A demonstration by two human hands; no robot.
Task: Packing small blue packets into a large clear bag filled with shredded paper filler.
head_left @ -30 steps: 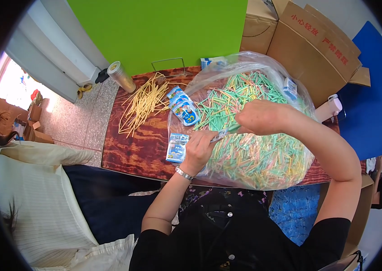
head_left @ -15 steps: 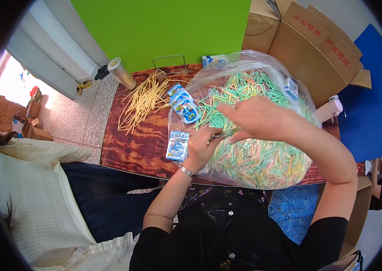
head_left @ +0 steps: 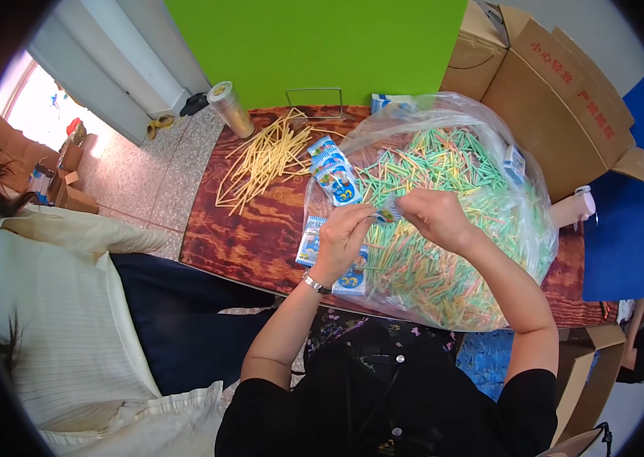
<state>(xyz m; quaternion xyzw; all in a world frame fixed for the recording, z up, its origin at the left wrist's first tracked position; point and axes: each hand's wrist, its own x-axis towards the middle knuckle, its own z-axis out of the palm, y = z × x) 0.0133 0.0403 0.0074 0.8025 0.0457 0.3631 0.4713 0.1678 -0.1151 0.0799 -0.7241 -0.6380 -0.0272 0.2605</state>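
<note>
Between my two hands is a small blue-and-clear packet [head_left: 388,210], held above the near left part of the big plastic bag. My left hand [head_left: 342,232] pinches its left end. Fingers closed, my right hand [head_left: 435,217] grips the other end. Below them the clear plastic bag [head_left: 463,114] lies spread wide, with many short green, pink and yellow sticks [head_left: 444,164] in it. A fanned stack of blue packets [head_left: 335,179] rests just beyond my left hand. More blue-and-white packets [head_left: 309,240] lie beside my left wrist, partly hidden by it.
Loose yellow sticks [head_left: 267,164] are heaped on the wood-patterned table [head_left: 208,236], near a clear jar [head_left: 230,110] and a wire stand [head_left: 314,91]. A pink bottle [head_left: 575,206] and cardboard boxes [head_left: 558,103] stand right. Another person's cream sleeve [head_left: 86,228] is at left.
My right hand has come down from above the bag and now grips the packet alongside my left hand. The whole view has shifted; another blue packet now shows beside my left wrist.
</note>
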